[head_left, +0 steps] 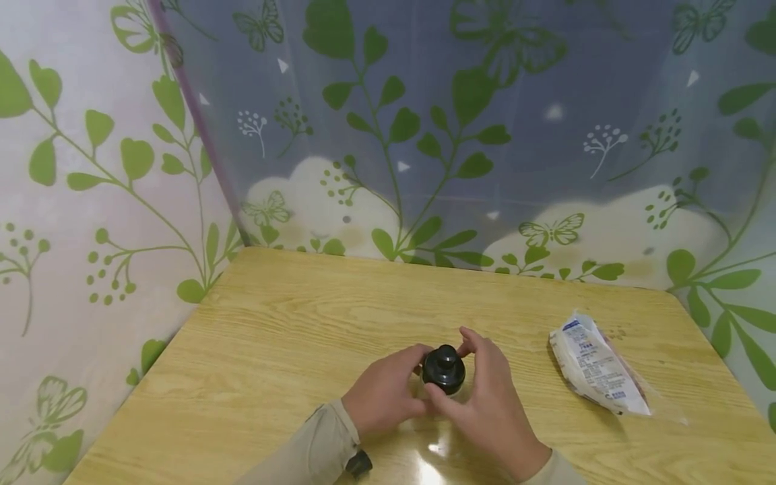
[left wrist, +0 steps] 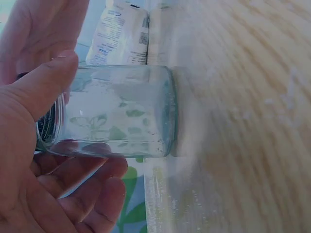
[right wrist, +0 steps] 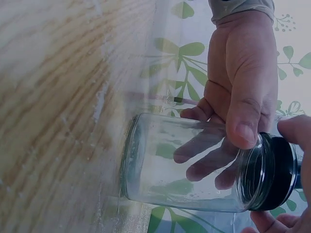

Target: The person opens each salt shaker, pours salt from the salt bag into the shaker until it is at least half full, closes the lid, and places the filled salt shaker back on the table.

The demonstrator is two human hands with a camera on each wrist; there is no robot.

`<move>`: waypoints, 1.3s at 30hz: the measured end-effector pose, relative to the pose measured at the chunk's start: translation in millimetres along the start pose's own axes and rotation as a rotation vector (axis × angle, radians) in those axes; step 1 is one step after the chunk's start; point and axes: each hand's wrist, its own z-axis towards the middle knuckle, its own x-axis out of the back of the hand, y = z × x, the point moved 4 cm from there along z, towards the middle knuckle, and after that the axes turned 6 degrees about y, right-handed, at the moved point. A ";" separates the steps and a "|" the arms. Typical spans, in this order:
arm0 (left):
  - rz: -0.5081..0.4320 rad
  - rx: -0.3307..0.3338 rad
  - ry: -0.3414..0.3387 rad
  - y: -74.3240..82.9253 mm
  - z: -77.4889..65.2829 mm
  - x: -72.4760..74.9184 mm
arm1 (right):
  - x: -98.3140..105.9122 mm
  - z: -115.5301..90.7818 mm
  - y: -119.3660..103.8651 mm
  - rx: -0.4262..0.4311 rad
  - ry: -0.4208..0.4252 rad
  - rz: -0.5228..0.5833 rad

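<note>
A clear glass jar (left wrist: 116, 114) with a round black lid (head_left: 444, 372) stands upright on the wooden table in front of the person. No contents show through its glass. My left hand (head_left: 388, 389) holds the jar around its upper body, the thumb on the near side and the fingers behind the glass. At the lid, the right hand (head_left: 494, 401) pinches the rim between thumb and fingers. A raised black knob sticks up from the lid's middle, between both hands.
On the table's right side lies a white printed plastic bag (head_left: 597, 367). A small black object (head_left: 359, 465) shows beside the left sleeve. Leaf-patterned curtains (head_left: 388, 135) hang along the back and sides of the table (head_left: 273, 323).
</note>
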 end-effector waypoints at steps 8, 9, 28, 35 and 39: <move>-0.007 0.011 -0.014 0.4 0.0 1.9 | -0.2 0.4 -1.9 -0.016 -0.005 0.002; -0.004 0.010 -0.017 0.5 0.1 1.9 | -0.5 0.1 -1.7 -0.026 -0.015 0.005; -0.001 0.010 -0.026 1.2 0.2 1.9 | -0.7 -0.6 -3.7 -0.043 -0.063 0.023; -0.006 0.011 -0.028 0.6 0.5 0.8 | 1.2 -0.3 -3.7 -0.070 -0.073 0.050; 0.012 0.001 -0.019 0.2 -0.8 0.2 | 1.2 0.3 -2.7 -0.094 -0.083 0.098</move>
